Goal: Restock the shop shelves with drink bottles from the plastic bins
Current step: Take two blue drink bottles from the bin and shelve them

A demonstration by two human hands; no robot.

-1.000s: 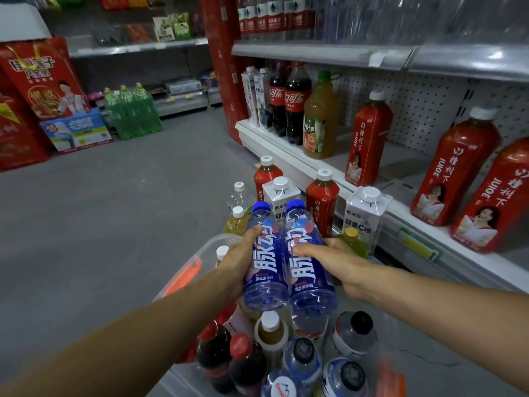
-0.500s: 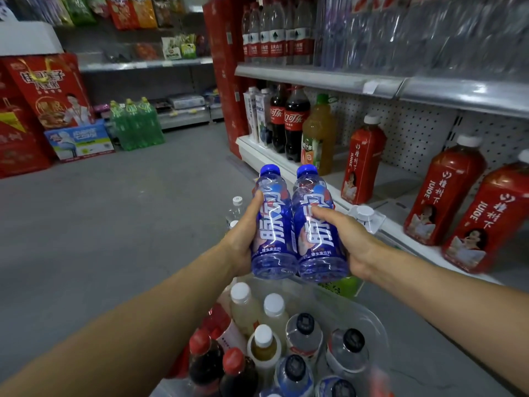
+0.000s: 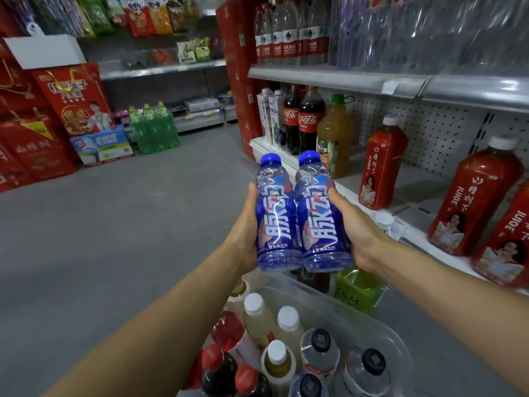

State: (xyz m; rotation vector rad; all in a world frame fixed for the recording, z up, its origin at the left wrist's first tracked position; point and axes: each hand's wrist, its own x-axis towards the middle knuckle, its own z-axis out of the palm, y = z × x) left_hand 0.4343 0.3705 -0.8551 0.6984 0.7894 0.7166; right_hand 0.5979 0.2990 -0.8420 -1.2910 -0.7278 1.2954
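You've got your left hand (image 3: 243,236) and right hand (image 3: 359,233) each clamped on a blue bottle (image 3: 274,216), the pair pressed side by side and upright above the plastic bin (image 3: 400,351), likely so both land on the shelf (image 3: 415,196) together.

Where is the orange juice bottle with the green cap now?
The orange juice bottle with the green cap stands on the right-side lower shelf, between the cola bottles and a red juice bottle.
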